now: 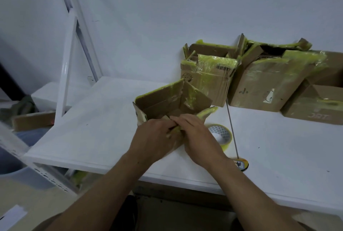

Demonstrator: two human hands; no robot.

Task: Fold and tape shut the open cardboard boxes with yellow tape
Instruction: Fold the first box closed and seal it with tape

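Observation:
A small open cardboard box [163,100] with yellow tape remnants on its flaps stands on the white table [96,119]. My left hand [154,138] and my right hand [196,136] meet at its near edge, and both pinch the near flap there, fingers curled over it. The far flaps stand upright. A roll of yellow tape [221,135] lies flat on the table just right of my right hand, partly hidden by it.
Three more taped cardboard boxes stand at the back right: one with open flaps [207,74], a larger one [269,86], another [315,106]. A thin metal rod [232,128] with a yellow handle [241,164] lies by the tape roll. White shelf posts [65,74] rise on the left.

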